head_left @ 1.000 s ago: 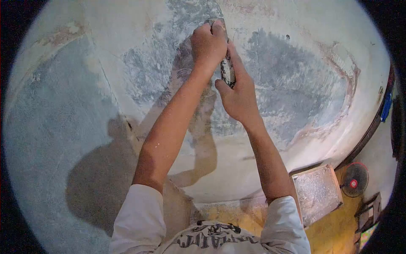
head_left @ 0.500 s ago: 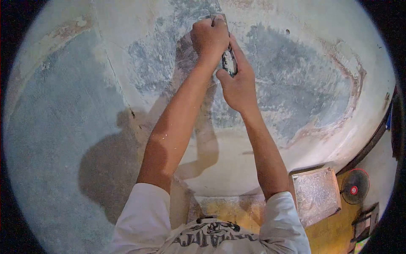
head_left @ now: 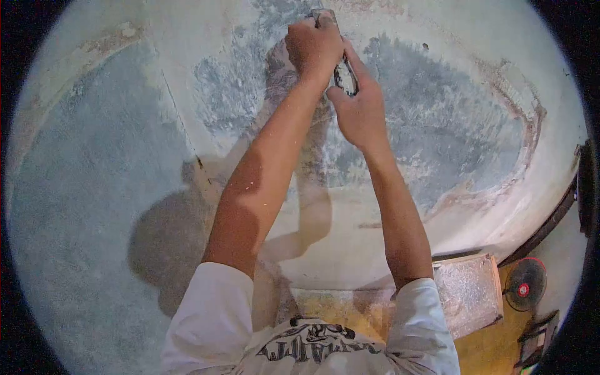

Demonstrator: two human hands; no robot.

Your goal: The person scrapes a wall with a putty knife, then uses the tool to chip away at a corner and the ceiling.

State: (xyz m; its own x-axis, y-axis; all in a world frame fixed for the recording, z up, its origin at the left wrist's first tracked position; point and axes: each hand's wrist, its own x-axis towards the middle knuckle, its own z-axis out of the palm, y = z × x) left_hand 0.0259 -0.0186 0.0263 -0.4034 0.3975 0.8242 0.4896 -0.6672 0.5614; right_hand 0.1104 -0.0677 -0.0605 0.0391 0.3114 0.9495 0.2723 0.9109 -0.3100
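Note:
Both hands grip a long, narrow flat hand tool (head_left: 345, 78), blotched dark and white, and hold it up against the wall (head_left: 350, 215). My left hand (head_left: 314, 47) is closed around its upper end, and the thumb lies near the tip. Lower down, my right hand (head_left: 361, 115) holds the near end between thumb and fingers, with one finger stretched along the side. Hidden by the hands are most of the tool and its face on the wall. Around it spreads a rough grey patch (head_left: 450, 125) with pale, scraped edges.
A smoother grey area (head_left: 81, 169) covers the wall at left, beside a thin crack (head_left: 178, 112). Low on the right stand a dusty whitish box-like piece (head_left: 465, 294) and a fan (head_left: 524, 287) with a red centre. The floor (head_left: 484, 350) looks yellowish.
Both hands and the tool have slid a little upward along the wall. The grip looks the same, and the view has shifted slightly.

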